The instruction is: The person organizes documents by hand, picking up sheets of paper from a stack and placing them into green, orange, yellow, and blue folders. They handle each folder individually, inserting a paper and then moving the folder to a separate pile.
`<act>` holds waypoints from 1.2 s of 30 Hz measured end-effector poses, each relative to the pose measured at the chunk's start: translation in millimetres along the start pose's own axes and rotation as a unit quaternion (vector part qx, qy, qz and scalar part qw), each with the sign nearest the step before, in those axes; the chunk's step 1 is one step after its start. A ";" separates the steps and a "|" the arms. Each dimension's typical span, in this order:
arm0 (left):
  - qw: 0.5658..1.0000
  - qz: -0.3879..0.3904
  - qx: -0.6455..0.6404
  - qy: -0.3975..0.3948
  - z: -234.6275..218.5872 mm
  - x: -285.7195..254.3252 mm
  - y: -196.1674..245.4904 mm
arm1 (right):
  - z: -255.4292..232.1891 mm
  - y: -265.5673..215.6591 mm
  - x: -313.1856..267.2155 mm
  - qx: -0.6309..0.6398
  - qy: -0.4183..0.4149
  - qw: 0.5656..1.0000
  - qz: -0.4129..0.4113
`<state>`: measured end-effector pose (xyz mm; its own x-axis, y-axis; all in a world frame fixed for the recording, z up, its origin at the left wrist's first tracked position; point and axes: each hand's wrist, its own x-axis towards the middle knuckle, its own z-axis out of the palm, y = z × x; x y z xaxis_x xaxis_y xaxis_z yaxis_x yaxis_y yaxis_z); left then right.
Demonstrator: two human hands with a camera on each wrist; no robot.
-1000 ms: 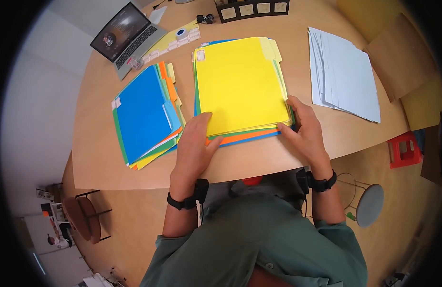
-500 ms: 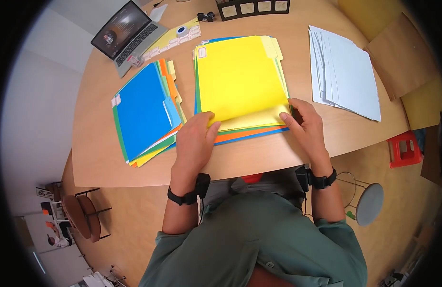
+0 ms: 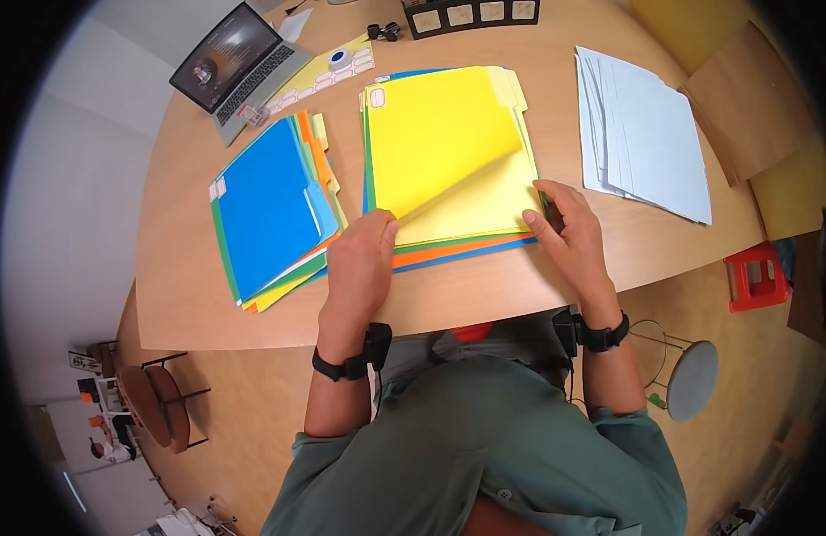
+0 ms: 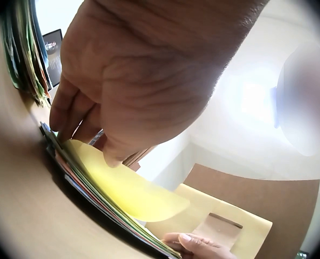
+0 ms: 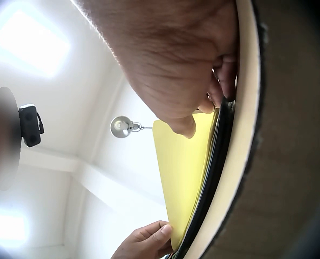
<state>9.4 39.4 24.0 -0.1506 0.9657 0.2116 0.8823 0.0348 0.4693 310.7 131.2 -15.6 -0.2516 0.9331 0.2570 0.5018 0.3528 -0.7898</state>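
Observation:
A stack of coloured file folders (image 3: 467, 255) lies in front of me, with a yellow folder (image 3: 440, 134) on top. The yellow folder's front cover is bent up, its lower right corner raised and its paler inside showing. My left hand (image 3: 359, 268) pinches the lower left corner of the yellow folder between thumb and fingers; the right wrist view shows that thumb (image 5: 164, 231) on the sheet. At the stack's lower right edge, my right hand (image 3: 569, 237) grips the side, thumb over the top and fingers at the edge.
A second folder stack, blue on top (image 3: 270, 210), lies to the left. White papers (image 3: 650, 143) lie to the right. Behind are a laptop (image 3: 239, 76), label sheets (image 3: 328, 80), a tape roll (image 3: 340, 59) and a black organiser (image 3: 471, 20). The table's front edge runs just below my hands.
The yellow cover, flat a second ago, has lifted along its lower edge, and its right corner now curls up and leftward. The right hand has let go of that corner; both hands stay nearly in place.

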 end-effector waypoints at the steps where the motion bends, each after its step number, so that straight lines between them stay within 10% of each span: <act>1: 1.000 -0.010 0.006 0.005 0.8 0.1 -1.6 | -0.1 0.0 -0.1 0.000 0.000 1.000 0.000; 13: 0.995 0.102 0.003 0.016 3.4 -4.5 -17.7 | -0.1 -0.7 0.3 -0.013 -0.002 1.000 -0.019; 19: 0.998 -0.022 -0.012 -0.058 -11.6 -0.8 7.4 | -0.7 -1.6 0.0 -0.023 -0.006 0.999 -0.044; 36: 0.998 0.006 0.044 -0.036 -8.0 4.0 10.8 | 0.4 0.8 -0.4 -0.017 -0.004 0.999 -0.036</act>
<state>14.8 41.6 36.7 -0.1099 0.9822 0.1526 0.9202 0.0425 0.3891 310.9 131.1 -16.5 -0.2939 0.9050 0.3076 0.5109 0.4207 -0.7496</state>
